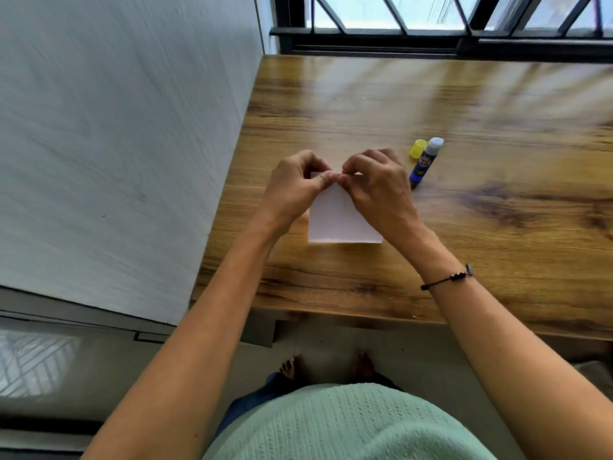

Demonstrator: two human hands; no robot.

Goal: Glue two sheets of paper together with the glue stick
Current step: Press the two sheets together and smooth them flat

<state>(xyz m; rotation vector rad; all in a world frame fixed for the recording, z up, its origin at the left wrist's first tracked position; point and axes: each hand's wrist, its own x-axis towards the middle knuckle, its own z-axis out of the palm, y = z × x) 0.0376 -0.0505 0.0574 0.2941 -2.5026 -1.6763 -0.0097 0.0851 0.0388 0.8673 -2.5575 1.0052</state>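
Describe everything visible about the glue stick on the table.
The glue stick lies on its side on the wooden table, just right of the right hand, not touching it. Its body is blue with a printed label. It is uncapped, the pale glue tip pointing away from the person. Its yellow cap sits beside the tip, on its left.

The paper [338, 220] is plain white. The glue stick [424, 162] has a blue body with a red-and-white label and a whitish tip; its cap [418, 148] is yellow. The table [497, 227] is brown with dark wood grain. The bracelet [446, 278] is black, the top [348, 426] pale green and ribbed.
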